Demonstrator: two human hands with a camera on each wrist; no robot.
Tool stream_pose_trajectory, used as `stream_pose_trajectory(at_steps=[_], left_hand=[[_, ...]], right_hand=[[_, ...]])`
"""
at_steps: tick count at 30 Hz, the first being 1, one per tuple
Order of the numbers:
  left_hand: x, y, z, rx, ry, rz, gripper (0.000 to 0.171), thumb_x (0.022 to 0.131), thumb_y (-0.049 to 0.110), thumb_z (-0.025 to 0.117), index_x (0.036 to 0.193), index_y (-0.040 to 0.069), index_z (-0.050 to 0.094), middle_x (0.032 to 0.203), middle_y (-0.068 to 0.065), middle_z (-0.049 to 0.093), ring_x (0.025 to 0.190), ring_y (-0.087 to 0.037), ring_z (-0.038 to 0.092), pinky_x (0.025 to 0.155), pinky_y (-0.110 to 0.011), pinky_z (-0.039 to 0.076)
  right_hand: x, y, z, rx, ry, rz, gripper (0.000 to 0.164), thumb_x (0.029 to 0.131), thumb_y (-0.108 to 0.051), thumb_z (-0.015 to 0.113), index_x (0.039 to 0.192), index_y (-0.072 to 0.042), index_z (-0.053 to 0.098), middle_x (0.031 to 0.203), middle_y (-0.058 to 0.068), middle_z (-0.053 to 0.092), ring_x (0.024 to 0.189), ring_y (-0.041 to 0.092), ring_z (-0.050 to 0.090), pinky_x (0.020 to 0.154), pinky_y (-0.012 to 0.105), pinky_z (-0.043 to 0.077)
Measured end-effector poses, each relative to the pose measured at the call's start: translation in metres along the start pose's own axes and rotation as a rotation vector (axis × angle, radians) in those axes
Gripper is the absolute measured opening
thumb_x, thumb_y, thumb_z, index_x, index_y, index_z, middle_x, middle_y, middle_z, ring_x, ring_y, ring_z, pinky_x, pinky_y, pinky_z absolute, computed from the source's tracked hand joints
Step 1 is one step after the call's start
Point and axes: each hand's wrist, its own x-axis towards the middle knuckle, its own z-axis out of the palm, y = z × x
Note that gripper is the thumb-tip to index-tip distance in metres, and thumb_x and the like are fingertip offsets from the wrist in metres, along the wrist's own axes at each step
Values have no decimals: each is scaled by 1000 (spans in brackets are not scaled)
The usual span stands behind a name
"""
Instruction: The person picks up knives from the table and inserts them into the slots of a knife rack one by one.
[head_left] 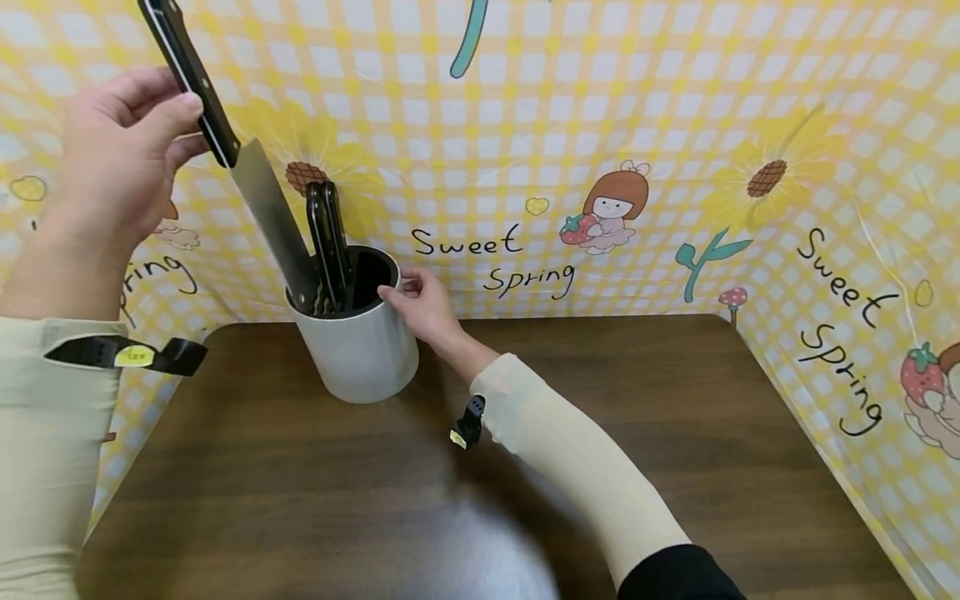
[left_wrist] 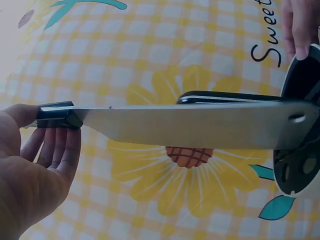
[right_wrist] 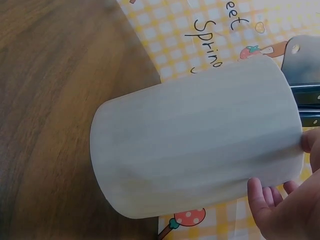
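Observation:
My left hand point(head_left: 123, 154) grips the black riveted handle of a cleaver point(head_left: 270, 217) between thumb and fingers. Its broad blade, with a hole near the end, slants down to the left of the mouth of a white knife holder point(head_left: 360, 354). In the right wrist view the blade's end point(right_wrist: 297, 60) shows just above the rim; whether any of it is inside I cannot tell. My right hand point(head_left: 427, 312) holds the holder's right rim, thumb and fingers on it. Black-handled knives point(head_left: 326, 242) stand upright in the holder's dark slotted insert point(left_wrist: 300, 172).
The holder stands near the back left of a brown wooden table point(head_left: 360, 500). A yellow checked cloth point(head_left: 465, 167) with flowers and lettering rises behind the table and along its sides.

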Motion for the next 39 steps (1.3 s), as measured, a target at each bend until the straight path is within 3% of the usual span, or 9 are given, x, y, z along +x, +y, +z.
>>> stream_pose_trajectory(at_steps=[11, 17, 26, 32, 39], left_hand=[[4, -15, -5, -14, 2, -41, 20, 91, -15, 66, 110, -8, 68, 103, -13, 66, 90, -21, 66, 71, -26, 62], [3, -23, -9, 1, -57, -59, 21, 91, -16, 64, 109, -7, 69, 97, -13, 68, 86, -20, 69, 73, -26, 62], [-5, -40, -14, 123, -110, -104, 20, 90, -7, 71, 110, -1, 71, 100, -9, 65, 87, -16, 67, 75, -22, 60], [-16, -58, -24, 270, -124, -142, 25, 92, 2, 73, 116, 5, 66, 107, -5, 59, 90, -12, 66, 78, -18, 58], [-28, -78, -35, 384, -153, -132, 26, 96, 3, 68, 121, 6, 61, 107, -2, 61, 92, -8, 66, 79, -17, 57]], right_hand=[[1, -3, -1, -22, -1, 14, 46, 95, -23, 74, 133, -2, 58, 115, 9, 61, 104, 17, 60, 87, 28, 55], [2, -4, -1, -26, 2, 9, 45, 95, -23, 75, 132, -2, 58, 115, 9, 61, 104, 17, 59, 88, 28, 55], [2, -5, -3, -29, 3, 15, 45, 95, -22, 75, 131, -2, 58, 115, 10, 61, 103, 17, 58, 88, 29, 55], [2, -3, -2, -42, -1, 31, 45, 95, -22, 74, 132, -2, 58, 115, 8, 61, 104, 17, 59, 88, 28, 55], [1, -3, -2, -37, -4, 34, 46, 96, -23, 74, 133, -2, 58, 115, 9, 61, 105, 18, 59, 89, 29, 55]])
